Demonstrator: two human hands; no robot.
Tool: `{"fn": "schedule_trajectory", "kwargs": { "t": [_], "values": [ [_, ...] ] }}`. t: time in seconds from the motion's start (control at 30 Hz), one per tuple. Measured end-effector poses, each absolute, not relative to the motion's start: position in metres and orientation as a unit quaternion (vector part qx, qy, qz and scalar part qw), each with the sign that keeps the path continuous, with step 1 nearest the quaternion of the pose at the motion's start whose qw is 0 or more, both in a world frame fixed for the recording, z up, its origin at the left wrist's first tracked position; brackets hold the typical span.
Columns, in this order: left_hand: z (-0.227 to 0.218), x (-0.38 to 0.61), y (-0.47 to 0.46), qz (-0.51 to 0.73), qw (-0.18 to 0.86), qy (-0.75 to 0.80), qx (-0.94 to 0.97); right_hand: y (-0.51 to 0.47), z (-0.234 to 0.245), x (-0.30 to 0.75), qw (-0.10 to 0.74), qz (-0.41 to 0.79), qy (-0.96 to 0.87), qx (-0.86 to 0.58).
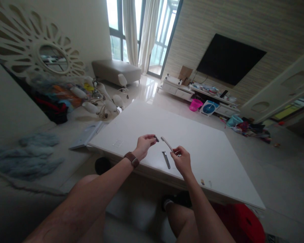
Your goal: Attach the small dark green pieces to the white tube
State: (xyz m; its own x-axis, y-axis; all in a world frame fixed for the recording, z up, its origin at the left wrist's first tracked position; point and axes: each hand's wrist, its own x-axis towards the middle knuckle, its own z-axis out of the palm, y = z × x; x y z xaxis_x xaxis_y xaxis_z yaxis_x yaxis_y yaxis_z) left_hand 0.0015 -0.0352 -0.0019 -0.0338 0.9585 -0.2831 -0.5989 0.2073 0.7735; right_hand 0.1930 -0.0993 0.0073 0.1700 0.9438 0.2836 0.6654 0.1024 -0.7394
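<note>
My left hand [145, 145], with a brown-strapped watch [132, 159] on its wrist, pinches a small dark piece [156, 138] between thumb and fingertips. My right hand [181, 161] is closed round the lower end of a slim, pale, slightly curved handle [167, 144]. The handle's upper tip points toward the dark piece, with a small gap between them. Below, on the white table [205, 145], lies a narrow silver-and-dark metal tool [166, 160], close to my right fingers. Its exact kind is too small to tell.
Clear plastic packaging [117, 143] lies on the table's left side. A small brownish piece [202, 182] and a clear bit [210, 184] sit near the front edge. A red round-topped object [243, 222] stands below at the right. Lamp parts [103, 103] lie beyond the left edge.
</note>
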Motion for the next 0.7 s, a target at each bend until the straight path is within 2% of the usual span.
{"fn": "schedule_trajectory", "kwargs": {
  "t": [0.7],
  "values": [
    [-0.0023, 0.0017, -0.0359, 0.581, 0.655, 0.420, 0.240, -0.0989, 0.0063, 0.1935, 0.407, 0.176, -0.620, -0.647]
  ]
}}
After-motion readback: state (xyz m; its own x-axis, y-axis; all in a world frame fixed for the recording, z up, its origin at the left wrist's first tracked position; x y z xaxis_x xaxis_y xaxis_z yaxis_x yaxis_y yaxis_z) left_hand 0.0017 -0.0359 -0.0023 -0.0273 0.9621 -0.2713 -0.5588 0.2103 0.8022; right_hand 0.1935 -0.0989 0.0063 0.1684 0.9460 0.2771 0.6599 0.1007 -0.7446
